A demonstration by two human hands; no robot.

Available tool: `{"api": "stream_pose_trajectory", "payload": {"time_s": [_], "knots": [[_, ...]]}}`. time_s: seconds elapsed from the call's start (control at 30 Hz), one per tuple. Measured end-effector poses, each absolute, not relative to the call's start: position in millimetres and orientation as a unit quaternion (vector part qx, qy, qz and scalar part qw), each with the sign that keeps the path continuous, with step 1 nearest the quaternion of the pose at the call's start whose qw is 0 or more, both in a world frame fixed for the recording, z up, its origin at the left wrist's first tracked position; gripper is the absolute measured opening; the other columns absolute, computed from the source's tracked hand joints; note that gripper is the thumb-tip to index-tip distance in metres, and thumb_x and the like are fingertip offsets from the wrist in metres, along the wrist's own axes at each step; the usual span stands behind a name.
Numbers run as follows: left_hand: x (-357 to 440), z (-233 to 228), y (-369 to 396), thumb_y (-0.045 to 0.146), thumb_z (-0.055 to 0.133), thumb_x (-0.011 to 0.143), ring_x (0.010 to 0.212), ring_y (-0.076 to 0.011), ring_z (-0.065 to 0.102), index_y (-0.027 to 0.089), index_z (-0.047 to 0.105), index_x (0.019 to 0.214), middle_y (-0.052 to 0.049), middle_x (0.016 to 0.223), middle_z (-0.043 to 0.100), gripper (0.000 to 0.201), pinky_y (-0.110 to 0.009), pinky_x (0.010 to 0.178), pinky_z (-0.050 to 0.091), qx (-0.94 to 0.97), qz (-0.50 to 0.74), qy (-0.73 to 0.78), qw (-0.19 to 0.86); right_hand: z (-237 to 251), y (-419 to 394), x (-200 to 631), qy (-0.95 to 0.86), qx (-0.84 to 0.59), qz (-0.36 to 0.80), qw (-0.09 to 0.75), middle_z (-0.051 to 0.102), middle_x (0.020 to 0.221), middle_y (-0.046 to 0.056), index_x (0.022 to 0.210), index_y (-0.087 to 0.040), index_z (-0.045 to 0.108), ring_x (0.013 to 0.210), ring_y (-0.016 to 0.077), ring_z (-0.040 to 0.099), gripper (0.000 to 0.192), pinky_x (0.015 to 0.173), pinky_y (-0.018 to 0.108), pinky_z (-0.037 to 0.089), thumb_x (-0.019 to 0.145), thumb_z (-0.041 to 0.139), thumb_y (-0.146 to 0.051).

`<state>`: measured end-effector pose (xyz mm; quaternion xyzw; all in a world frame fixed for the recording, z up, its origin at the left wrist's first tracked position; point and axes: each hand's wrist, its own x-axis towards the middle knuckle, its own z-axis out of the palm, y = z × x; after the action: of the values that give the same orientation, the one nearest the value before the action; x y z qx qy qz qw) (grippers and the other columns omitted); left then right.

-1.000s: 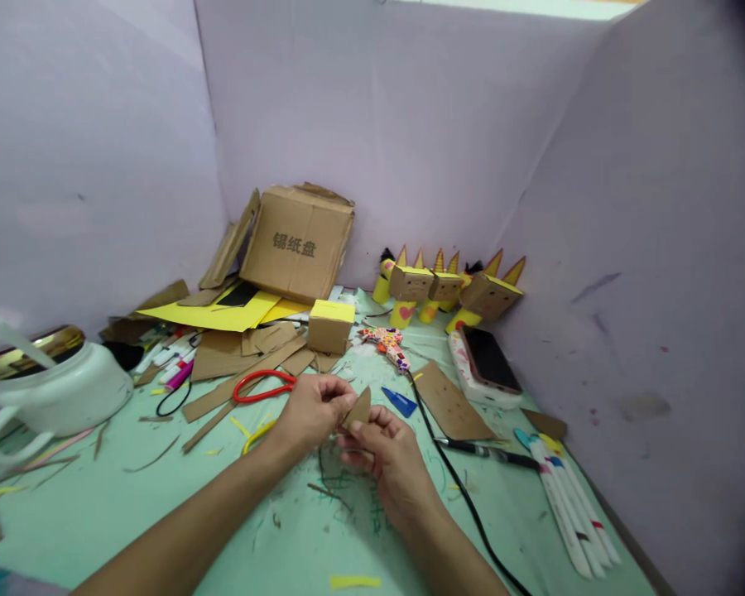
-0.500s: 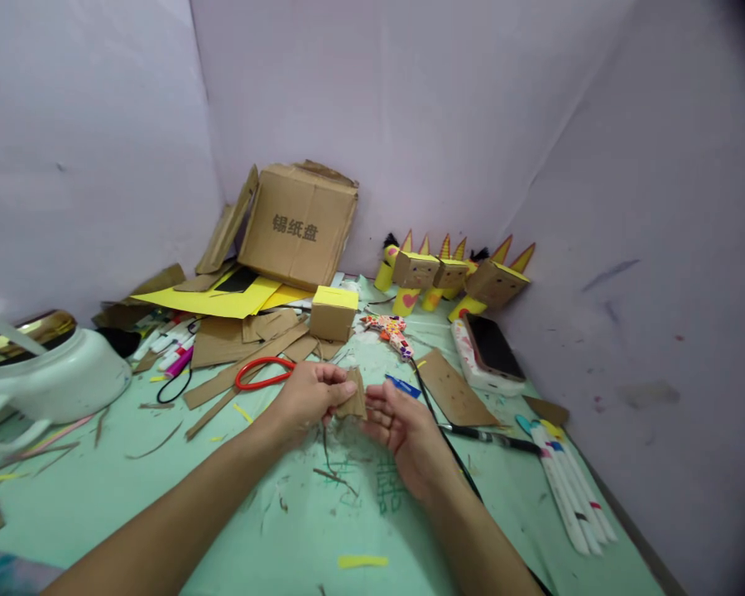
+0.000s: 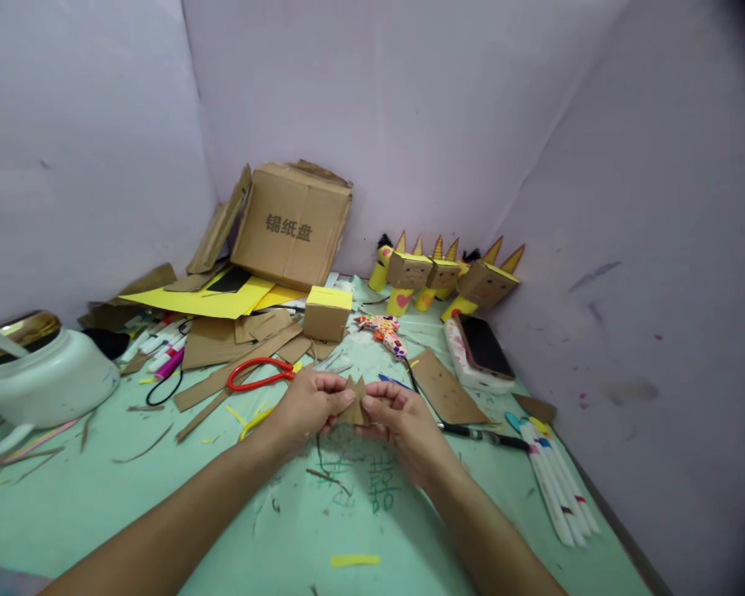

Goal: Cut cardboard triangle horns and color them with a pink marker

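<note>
Between my hands, low over the table, is a small piece of brown cardboard [image 3: 351, 406] with two pointed tips at its top. My left hand [image 3: 314, 406] pinches its left side between thumb and fingers. On its right side, the thumb and fingers of my right hand [image 3: 403, 422] are closed as well. Red-handled scissors [image 3: 261, 374] lie just beyond my left hand, with something yellow [image 3: 257, 420] beside my left wrist. A small cardboard box with a yellow top [image 3: 327, 314] stands behind my hands, next to a patterned glue gun [image 3: 385, 331].
Cardboard figures with yellow horns [image 3: 410, 269] stand by the back wall. A large cardboard box [image 3: 295, 223] leans there too. Right of my hands lie a flat cardboard sheet [image 3: 450, 385], a phone [image 3: 485, 343] and white markers [image 3: 555, 480]. A white mug-like pot [image 3: 55, 381] stands far left.
My right hand has closed on the right side of the cardboard piece, which has turned so its two points show. The view has shifted slightly.
</note>
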<state>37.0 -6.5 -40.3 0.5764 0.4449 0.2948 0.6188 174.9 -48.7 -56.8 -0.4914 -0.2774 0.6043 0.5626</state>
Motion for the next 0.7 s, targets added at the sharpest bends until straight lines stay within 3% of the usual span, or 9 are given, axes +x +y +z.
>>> {"api": "stream_pose_trajectory", "payload": {"time_s": [0.3, 0.57, 0.7], "knots": [[40, -51, 2, 0.028, 0.056, 0.064, 0.031, -0.0056, 0.032, 0.015, 0.051, 0.054, 0.006, 0.034, 0.04, 0.017, -0.017, 0.032, 0.025, 0.564, 0.271, 0.475, 0.619, -70, -49, 184, -0.241, -0.513, 0.562, 0.603, 0.061, 0.052, -0.006, 0.072, -0.015, 0.058, 0.045, 0.0101, 0.056, 0.034, 0.047, 0.027, 0.053, 0.044, 0.077, -0.013], [42, -50, -1, 0.023, 0.057, 0.06, 0.033, -0.0062, 0.034, 0.011, 0.061, 0.072, 0.006, 0.036, 0.043, 0.017, -0.017, 0.033, 0.028, 0.574, 0.262, 0.474, 0.614, -72, -49, 185, -0.271, -0.504, 0.565, 0.593, 0.068, 0.06, 0.0, 0.069, -0.014, 0.062, 0.053, 0.013, 0.062, 0.031, 0.052, 0.025, 0.052, 0.042, 0.071, -0.003], [42, -47, 0, 0.022, 0.058, 0.06, 0.033, -0.0062, 0.035, 0.01, 0.061, 0.069, 0.005, 0.036, 0.044, 0.016, -0.018, 0.034, 0.028, 0.577, 0.269, 0.474, 0.608, -68, -51, 184, -0.283, -0.493, 0.583, 0.58, 0.069, 0.059, 0.001, 0.068, -0.013, 0.065, 0.055, 0.0128, 0.062, 0.028, 0.055, 0.024, 0.051, 0.042, 0.074, -0.005]]}}
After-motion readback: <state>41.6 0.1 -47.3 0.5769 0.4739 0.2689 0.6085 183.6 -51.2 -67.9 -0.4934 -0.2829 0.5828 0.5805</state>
